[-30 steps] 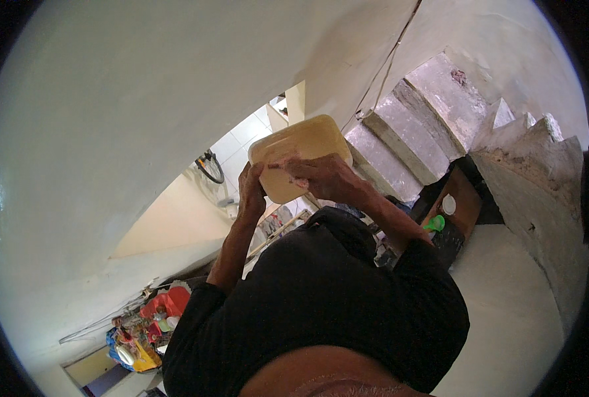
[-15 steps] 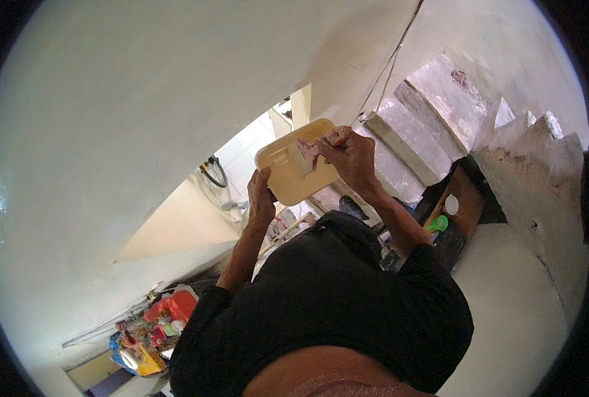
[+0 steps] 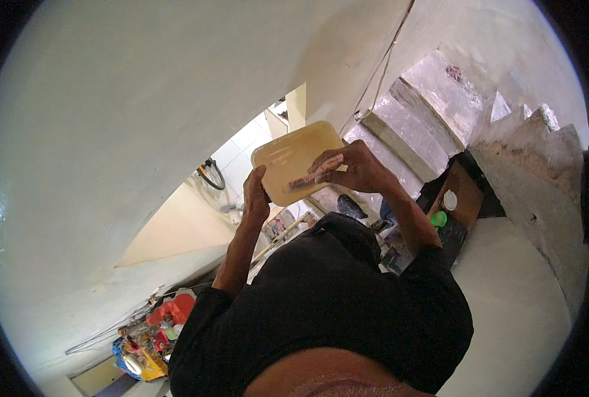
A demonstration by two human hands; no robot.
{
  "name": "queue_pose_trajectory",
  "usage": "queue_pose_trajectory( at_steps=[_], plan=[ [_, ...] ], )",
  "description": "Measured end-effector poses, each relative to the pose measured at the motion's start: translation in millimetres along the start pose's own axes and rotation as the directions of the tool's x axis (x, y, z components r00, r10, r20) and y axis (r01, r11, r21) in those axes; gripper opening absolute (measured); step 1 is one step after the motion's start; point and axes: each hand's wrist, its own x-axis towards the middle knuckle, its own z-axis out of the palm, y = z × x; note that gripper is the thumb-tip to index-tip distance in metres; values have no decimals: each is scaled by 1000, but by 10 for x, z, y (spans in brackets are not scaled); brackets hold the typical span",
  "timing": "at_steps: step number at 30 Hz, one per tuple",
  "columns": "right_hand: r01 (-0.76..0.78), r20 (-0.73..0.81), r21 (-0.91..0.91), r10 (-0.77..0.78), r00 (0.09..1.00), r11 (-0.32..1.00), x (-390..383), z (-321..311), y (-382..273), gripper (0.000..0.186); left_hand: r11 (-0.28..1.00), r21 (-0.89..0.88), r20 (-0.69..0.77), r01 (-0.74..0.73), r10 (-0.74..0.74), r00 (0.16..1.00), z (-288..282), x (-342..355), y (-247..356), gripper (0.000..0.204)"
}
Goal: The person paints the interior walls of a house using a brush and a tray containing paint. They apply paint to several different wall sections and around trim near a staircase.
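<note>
A pale yellow, rounded rectangular plastic container [image 3: 278, 153] is held up in front of my chest, tilted. My left hand [image 3: 256, 193] grips its near left edge, thumb on the rim. Over its right side is my right hand [image 3: 360, 168], fingers closed round a short, pale pinkish tool [image 3: 328, 165] with a darker end. That end is low inside the container, against its surface. Blur and the fingers hide whether the tool is a brush or a scraper.
Concrete stairs [image 3: 410, 135] rise to the right. A smooth pale wall [image 3: 142, 119] fills the left. A brown board [image 3: 464, 198] with a white lid [image 3: 450, 200] and a green cup [image 3: 438, 219] lies right. Several colourful items and a red piece [image 3: 173, 309] are low left.
My right hand has come down and turned, bringing the tool from the container's upper right to its lower part. The container has shifted slightly left and changed tilt.
</note>
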Motion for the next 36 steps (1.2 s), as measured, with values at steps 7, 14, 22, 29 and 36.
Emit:
queue_pose_trajectory(
  at_steps=[7,14,22,29,36],
  plan=[
    [-12,151,-20,15,988,1000,-19,-131,-208,21,998,63,-14,-5,6,1000,47,-19,29,60],
    [-34,5,83,34,999,996,-15,-328,74,16,999,20,-22,31,-30,999,-14,-8,-33,60],
    [4,-155,-115,-22,988,993,172,-150,196,24,999,19,-30,34,-34,999,41,-92,38,58],
    [92,-262,-337,-187,947,937,93,-293,98,24,999,-24,-29,31,-31,999,-163,-48,-10,57],
    [54,-97,-106,-64,993,993,-89,-347,67,23,997,-54,-3,57,-57,998,-93,66,-37,59]
  ],
)
